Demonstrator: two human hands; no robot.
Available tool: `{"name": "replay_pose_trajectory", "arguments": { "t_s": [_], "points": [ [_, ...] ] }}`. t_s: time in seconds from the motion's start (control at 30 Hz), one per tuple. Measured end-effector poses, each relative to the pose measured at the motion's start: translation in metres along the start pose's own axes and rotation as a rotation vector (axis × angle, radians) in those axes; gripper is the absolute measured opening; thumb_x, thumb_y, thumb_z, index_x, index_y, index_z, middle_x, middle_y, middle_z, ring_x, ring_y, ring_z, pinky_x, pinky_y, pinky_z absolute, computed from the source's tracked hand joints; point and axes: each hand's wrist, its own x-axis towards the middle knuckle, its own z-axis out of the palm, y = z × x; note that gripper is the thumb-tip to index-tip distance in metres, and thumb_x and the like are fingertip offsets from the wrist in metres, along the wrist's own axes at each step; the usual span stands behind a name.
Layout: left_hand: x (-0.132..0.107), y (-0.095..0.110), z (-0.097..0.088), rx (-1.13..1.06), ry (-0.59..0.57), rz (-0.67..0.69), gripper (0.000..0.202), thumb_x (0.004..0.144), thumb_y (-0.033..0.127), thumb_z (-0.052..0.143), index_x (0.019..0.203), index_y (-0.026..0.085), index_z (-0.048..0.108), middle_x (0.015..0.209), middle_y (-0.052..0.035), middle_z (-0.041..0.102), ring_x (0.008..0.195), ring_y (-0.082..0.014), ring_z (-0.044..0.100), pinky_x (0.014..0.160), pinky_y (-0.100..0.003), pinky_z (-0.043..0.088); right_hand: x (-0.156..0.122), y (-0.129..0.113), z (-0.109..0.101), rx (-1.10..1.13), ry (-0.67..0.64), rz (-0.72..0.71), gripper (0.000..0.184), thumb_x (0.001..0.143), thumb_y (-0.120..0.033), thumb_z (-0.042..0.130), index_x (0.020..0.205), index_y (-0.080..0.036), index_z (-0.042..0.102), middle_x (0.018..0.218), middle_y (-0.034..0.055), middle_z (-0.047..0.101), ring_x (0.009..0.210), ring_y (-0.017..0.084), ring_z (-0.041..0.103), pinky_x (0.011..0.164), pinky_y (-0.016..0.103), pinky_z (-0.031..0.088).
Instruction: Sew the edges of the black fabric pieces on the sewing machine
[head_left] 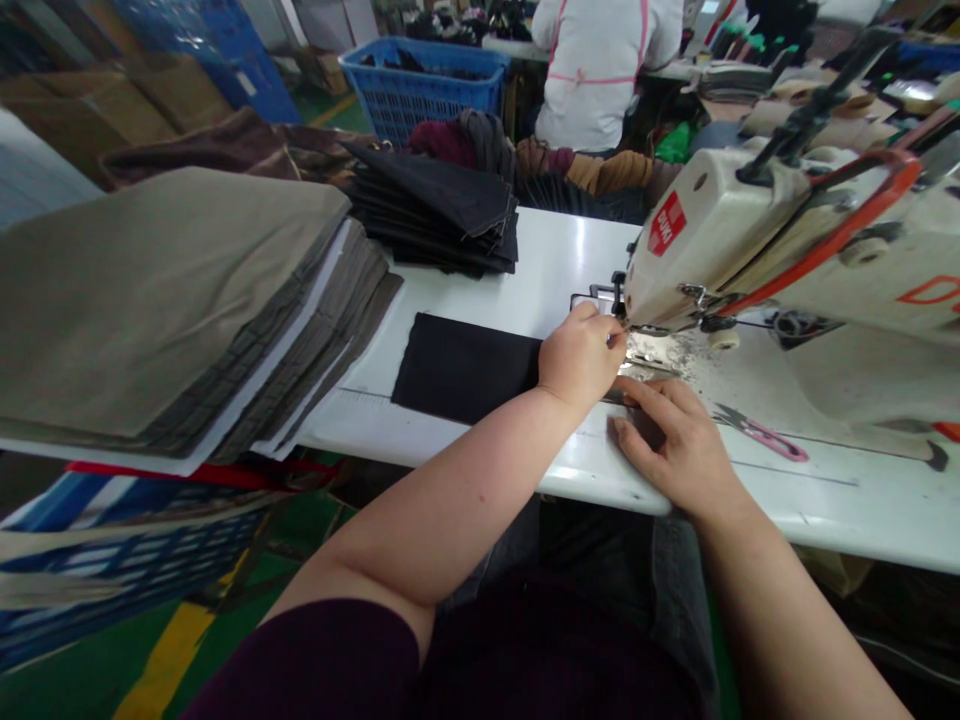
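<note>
Head cam, nearest first: right hand (679, 440) is loosely spread, thumb well off the fingers, fingertips resting by the edge of a flat black rectangular cloth panel (472, 365) on the white glossy tabletop (577, 240). Pink-handled metal snips (765, 435) lie just beside it. Left hand (581, 352) is curled up at the stitching end of a cream sewing machine (697, 235); can't tell if it's actually pinching cloth. Panel stretches out leftward. Looks like the lining-up step to me, so the next move calls for keeping that edge flat and straight. Behind sits a black folded fabric pile (442, 205), then a blue plastic basket (397, 110).
</note>
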Motion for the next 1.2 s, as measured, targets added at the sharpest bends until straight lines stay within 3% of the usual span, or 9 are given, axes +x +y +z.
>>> {"name": "replay_pose_trajectory", "arguments": {
  "t_s": [0.1,0.23,0.33,0.47,0.73,1.2],
  "points": [
    [0.0,-0.001,0.001,-0.003,-0.003,0.013,0.013,0.09,0.022,0.065,0.082,0.022,0.076,0.092,-0.0047,0.066,0.082,-0.0178,0.062,0.071,-0.028,0.047,0.0,0.0,-0.002,0.056,0.102,0.085,0.039,0.091,-0.03,0.059,0.129,-0.026,0.066,0.101,0.0077,0.064,0.091,0.024,0.062,0.083,0.041,0.053],
    [0.0,-0.003,0.002,0.004,-0.012,0.018,0.014,0.09,0.023,0.065,0.083,0.022,0.076,0.093,-0.0052,0.066,0.083,-0.0182,0.062,0.07,-0.028,0.046,0.013,0.01,0.0,0.052,0.283,0.348,0.025,0.091,-0.036,0.058,0.106,-0.023,0.074,0.09,0.0055,0.069,0.073,0.019,0.062,0.071,0.037,0.051],
    [0.0,-0.003,0.002,0.016,-0.014,0.012,0.014,0.09,0.024,0.065,0.083,0.022,0.076,0.092,-0.0055,0.066,0.081,-0.0182,0.061,0.068,-0.028,0.045,0.033,0.025,0.006,0.199,0.299,0.555,0.029,0.084,-0.041,0.066,0.104,-0.02,0.072,0.088,0.0046,0.07,0.065,0.017,0.061,0.061,0.032,0.048],
    [0.0,-0.002,0.0,0.028,-0.007,0.011,0.014,0.091,0.024,0.064,0.084,0.021,0.076,0.093,-0.0053,0.066,0.081,-0.0181,0.061,0.068,-0.028,0.045,0.056,0.039,0.017,0.403,0.32,0.696,0.034,0.072,-0.044,0.077,0.088,-0.016,0.068,0.08,0.0042,0.067,0.061,0.014,0.056,0.055,0.028,0.041],
    [0.0,0.0,-0.003,0.068,-0.055,-0.001,0.017,0.094,0.026,0.061,0.086,0.021,0.075,0.097,-0.0055,0.066,0.083,-0.0179,0.061,0.07,-0.028,0.046,0.064,0.041,0.031,0.428,0.424,0.699,0.028,0.064,-0.042,0.081,0.071,-0.019,0.068,0.072,0.0014,0.067,0.062,0.014,0.054,0.058,0.028,0.042],
    [0.001,-0.003,0.0,0.034,-0.042,0.006,0.018,0.095,0.027,0.062,0.087,0.02,0.076,0.094,-0.0055,0.065,0.086,-0.0181,0.061,0.072,-0.028,0.046,0.069,0.039,0.031,0.439,0.484,0.71,0.017,0.069,-0.031,0.075,0.065,-0.017,0.066,0.063,0.0002,0.063,0.059,0.012,0.051,0.056,0.026,0.038]
  ]
}}
